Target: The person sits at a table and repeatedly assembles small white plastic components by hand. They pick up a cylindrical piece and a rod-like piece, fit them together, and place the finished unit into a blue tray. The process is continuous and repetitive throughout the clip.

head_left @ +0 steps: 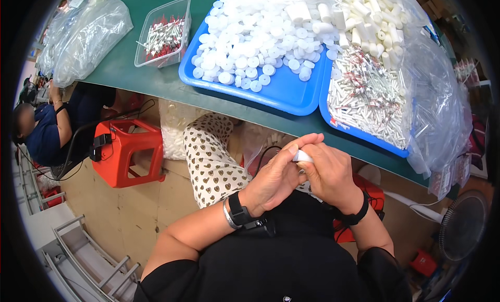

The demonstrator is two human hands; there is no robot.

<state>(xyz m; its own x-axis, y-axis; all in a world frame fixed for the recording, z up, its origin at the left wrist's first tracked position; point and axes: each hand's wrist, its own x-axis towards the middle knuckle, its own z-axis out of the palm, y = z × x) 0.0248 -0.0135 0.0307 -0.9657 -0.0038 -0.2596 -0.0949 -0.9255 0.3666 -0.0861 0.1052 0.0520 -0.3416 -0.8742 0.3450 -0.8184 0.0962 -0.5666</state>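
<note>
Close in front of my body, just off the table's near edge, my two hands meet around a small white cylinder (302,156). My left hand (273,179) holds it from the left, its thumb along the piece and its fingers reaching behind toward the right hand. My right hand (333,174) is closed on the other side, thumb and bent fingers against the piece. Only part of the cylinder shows; the rest is covered by my fingers.
A blue tray (297,101) holds many translucent white discs. Beside it, another blue tray (359,139) carries white foam-like cylinders and small white sticks with red wires. A clear plastic box (143,59) of similar sticks, plastic bags (94,41), a red stool (125,161) and a seated person are around.
</note>
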